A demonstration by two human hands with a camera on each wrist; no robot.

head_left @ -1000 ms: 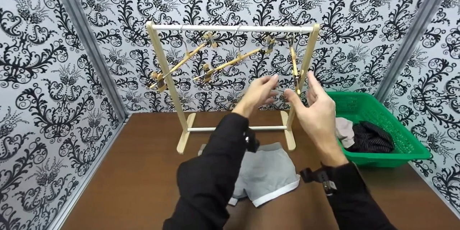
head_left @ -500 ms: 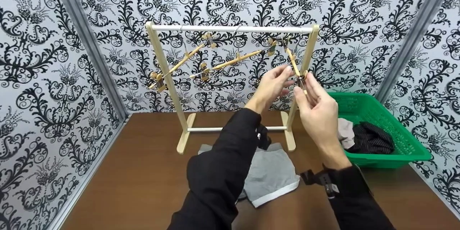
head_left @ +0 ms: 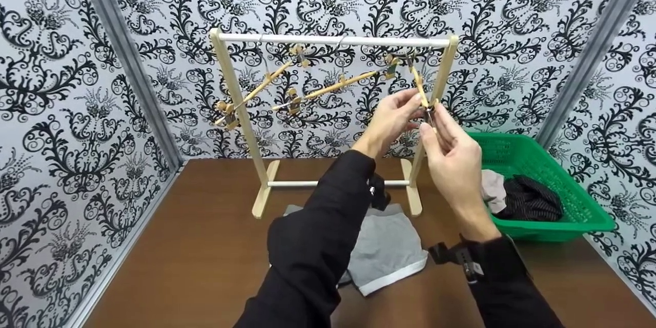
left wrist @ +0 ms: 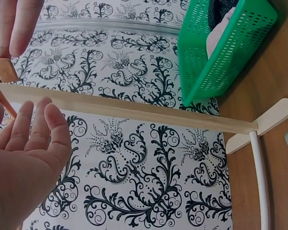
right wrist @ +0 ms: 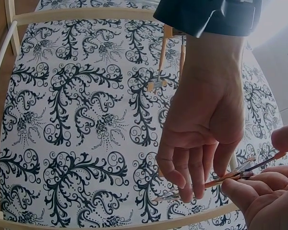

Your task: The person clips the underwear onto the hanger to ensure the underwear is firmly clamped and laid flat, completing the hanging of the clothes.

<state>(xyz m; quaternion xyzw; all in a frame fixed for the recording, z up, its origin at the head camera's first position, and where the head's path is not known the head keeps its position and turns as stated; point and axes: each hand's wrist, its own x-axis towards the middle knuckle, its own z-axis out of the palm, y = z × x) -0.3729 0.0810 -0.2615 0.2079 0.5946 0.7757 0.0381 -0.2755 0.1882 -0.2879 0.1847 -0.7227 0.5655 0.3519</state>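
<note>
Toward the right end of the rack's rail, a wooden clip hanger (head_left: pixel 415 78) hangs with its bar pointing toward me. My left hand (head_left: pixel 390 119) pinches that bar close to its near end. Just to the right, my right hand (head_left: pixel 453 156) holds the clip (head_left: pixel 430 109) between thumb and fingers. The left wrist view catches the clip's wooden tab (left wrist: pixel 6 70) under the right fingertips. Seen from the right wrist, the left hand (right wrist: pixel 201 120) comes down from above and partly covers the bar. Grey shorts (head_left: pixel 387 246) with a white hem lie under my left forearm.
Two more clip hangers, one on the left (head_left: pixel 266 81) and one in the middle (head_left: pixel 341 83), hang from the white rail (head_left: pixel 307 38). A green basket (head_left: pixel 579 220) at right contains dark striped cloth (head_left: pixel 533 200) and pale pink cloth (head_left: pixel 493 190). Patterned walls enclose the table (head_left: pixel 205 246).
Both hands have come to the right-hand hanger: the left moved right and up onto its bar, and the right closed on its near clip. The shorts stayed put.
</note>
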